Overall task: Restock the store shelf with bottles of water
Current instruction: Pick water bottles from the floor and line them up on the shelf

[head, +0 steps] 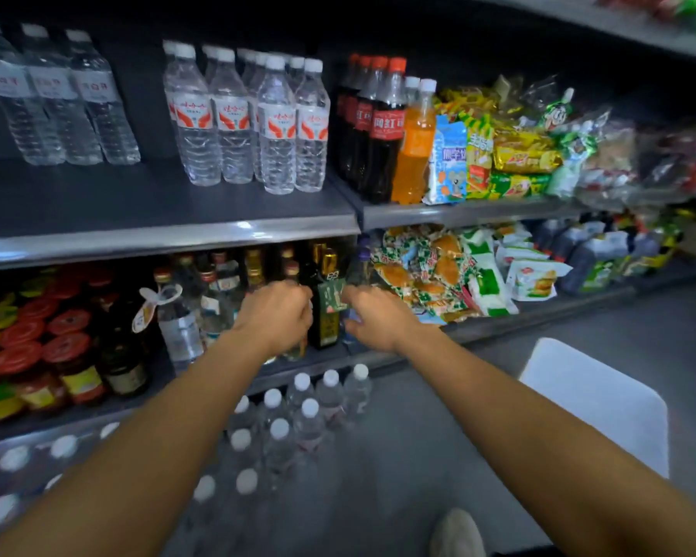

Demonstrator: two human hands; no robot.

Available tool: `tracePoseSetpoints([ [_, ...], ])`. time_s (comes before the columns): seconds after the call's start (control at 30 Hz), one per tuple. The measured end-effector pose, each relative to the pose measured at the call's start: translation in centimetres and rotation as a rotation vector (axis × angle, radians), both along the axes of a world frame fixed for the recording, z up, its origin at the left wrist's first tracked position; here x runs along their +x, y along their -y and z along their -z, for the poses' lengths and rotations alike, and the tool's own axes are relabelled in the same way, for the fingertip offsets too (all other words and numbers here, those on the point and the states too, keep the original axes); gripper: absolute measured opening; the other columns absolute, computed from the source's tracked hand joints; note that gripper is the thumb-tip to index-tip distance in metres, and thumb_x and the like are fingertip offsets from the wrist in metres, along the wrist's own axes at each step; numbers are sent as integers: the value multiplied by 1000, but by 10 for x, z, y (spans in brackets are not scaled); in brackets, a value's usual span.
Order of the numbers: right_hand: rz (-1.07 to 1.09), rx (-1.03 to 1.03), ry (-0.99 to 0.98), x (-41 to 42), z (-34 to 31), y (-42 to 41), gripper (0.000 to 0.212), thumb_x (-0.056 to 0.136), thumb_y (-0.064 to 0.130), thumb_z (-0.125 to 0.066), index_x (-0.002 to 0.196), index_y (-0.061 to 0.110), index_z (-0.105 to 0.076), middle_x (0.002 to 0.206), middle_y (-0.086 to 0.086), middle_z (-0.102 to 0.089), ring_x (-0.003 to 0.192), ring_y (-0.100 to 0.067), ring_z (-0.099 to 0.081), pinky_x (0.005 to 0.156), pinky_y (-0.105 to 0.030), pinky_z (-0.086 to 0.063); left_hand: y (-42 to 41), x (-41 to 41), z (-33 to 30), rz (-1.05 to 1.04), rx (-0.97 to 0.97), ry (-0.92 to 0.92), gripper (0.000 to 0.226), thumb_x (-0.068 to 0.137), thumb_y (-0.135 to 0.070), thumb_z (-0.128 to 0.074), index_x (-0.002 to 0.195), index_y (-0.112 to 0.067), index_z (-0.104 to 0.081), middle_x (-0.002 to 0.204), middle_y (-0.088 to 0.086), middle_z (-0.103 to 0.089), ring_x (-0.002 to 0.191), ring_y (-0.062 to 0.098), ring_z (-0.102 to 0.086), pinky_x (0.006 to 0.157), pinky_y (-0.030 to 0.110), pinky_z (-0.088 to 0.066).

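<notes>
Both hands down at lower shelf, water bottles waiting on floor

Head view only. Both arms reach forward to the lower shelf [330, 361]. Left hand [276, 315] has fingers curled in front of a small bottle whose base shows just under the hand; looks like a grip on it, but the fingers are mostly hidden behind the knuckles. Right hand [372, 317] has its fingers and thumb curled round a clear bottle with a purple cap [363, 251], standing at the right end of that shelf section. A dark oil bottle with a green tag [327, 315] stands upright between the two hands.

Water bottles on the floor [304, 420], white caps, upright in a loose cluster just in front of the shelf base, below the forearms; more blurred caps to the left. Upper shelf [169, 231] carries stocked water bottles [250, 118] with red-and-white labels near the middle, three plain-label water bottles [57, 94] at far left, bare shelf between the groups.

Cola bottles [378, 126] and an orange soda [414, 142] right of the water, then snack packs [511, 154]. Red-lidded jars [45, 347] on lower shelf left. White stool [603, 404] at right, shoe [457, 532] at bottom edge.
</notes>
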State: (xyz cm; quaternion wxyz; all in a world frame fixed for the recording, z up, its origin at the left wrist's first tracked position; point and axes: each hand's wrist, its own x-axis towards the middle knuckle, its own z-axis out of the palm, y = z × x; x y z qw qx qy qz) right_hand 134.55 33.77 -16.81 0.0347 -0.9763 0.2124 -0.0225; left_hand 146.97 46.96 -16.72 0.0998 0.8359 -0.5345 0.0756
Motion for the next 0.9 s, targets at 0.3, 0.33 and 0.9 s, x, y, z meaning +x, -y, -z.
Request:
tracePoseSetpoints([
  [0.3, 129, 286, -56, -71, 128, -39, 35, 93, 16, -50, 125, 3, -47, 126, -22, -54, 113, -41, -52, 86, -43, -43, -11, -73, 121, 34, 218, -231, 22, 93, -24, -45, 105, -12, -59, 109, 15, -60, 101, 33, -58, 72, 37, -43],
  [0.33, 150, 319, -60, -76, 141, -42, 37, 94, 15, -49, 129, 3, -46, 128, -22, -54, 114, -41, -52, 88, -43, -44, -12, -80, 136, 30, 235, -263, 24, 94, -25, -44, 108, -13, -59, 110, 14, -60, 100, 32, -58, 72, 37, -44],
  [0.9, 213, 560, -44, -31, 262, -39, 57, 90, 19, -57, 142, 10, -35, 133, -19, -49, 117, -37, -51, 92, -46, -47, -54, -103, 297, -115, 463, -580, 25, 90, -22, -48, 105, -7, -61, 112, 16, -62, 104, 32, -60, 88, 39, -49],
])
